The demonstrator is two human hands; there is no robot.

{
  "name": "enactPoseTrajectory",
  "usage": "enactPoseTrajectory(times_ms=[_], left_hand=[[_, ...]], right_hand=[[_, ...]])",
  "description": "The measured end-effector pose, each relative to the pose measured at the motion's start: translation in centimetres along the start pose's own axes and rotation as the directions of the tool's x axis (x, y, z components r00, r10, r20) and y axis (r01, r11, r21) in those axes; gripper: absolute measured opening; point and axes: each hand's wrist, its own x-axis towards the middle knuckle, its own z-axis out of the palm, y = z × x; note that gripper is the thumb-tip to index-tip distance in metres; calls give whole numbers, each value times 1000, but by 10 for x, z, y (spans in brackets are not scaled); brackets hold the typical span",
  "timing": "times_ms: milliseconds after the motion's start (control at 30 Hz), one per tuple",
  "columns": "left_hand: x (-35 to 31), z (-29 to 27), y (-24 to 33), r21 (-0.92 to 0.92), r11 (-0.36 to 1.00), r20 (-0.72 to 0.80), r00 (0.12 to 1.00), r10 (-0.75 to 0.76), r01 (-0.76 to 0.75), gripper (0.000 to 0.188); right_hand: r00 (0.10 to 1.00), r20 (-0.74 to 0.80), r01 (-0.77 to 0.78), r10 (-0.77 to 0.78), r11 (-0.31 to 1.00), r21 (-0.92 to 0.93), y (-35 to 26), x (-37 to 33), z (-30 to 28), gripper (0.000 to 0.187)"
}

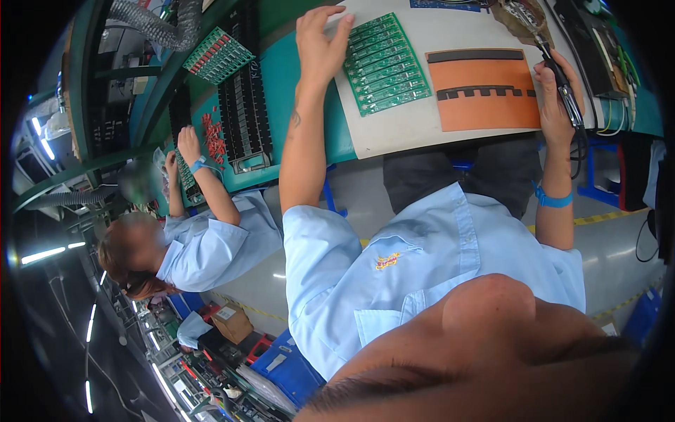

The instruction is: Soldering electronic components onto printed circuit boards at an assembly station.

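A green panel of joined circuit boards (388, 67) lies on a white work mat. At its upper left edge is my left hand (323, 46), thumb and fingers apart, with nothing visible between them. My right hand (559, 105) is closed around a soldering iron (561, 79), which has a dark handle and a cable hanging below the wrist. The iron's front end points up toward a brownish holder or pad (517, 22) at the top right; its tip is hard to make out. Between my hands sits an orange plate (485, 114) with dark strips, one notched.
Black racks (242, 119) stand left of my arm, beside loose red parts (213, 138) and another board panel (218, 55). A co-worker in light blue (218, 243) works there with both hands. Dark equipment and cables (590, 63) border the right side.
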Motion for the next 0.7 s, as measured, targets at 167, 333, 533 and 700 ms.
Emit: enactPoseTrajectory(times_ms=[167, 333, 533, 700], left_hand=[[-3, 8, 3, 71, 960, 100, 959, 264, -272, 48], [-12, 3, 17, 49, 963, 185, 950, 253, -266, 65], [-20, -2, 41, 31, 989, 309, 943, 125, -141, 93], [-22, -19, 62, 76, 995, 430, 903, 22, -60, 116]], right_hand=[[1000, -1, -3, 3, 999, 44, -2, 7, -6, 38], [989, 76, 123, -123, 992, 10, -10, -1, -19, 40], [854, 501, 228, -143, 967, -113, -59, -21, -3, 48], [783, 599, 348, -168, 916, -199, -57, -25, 18, 54]])
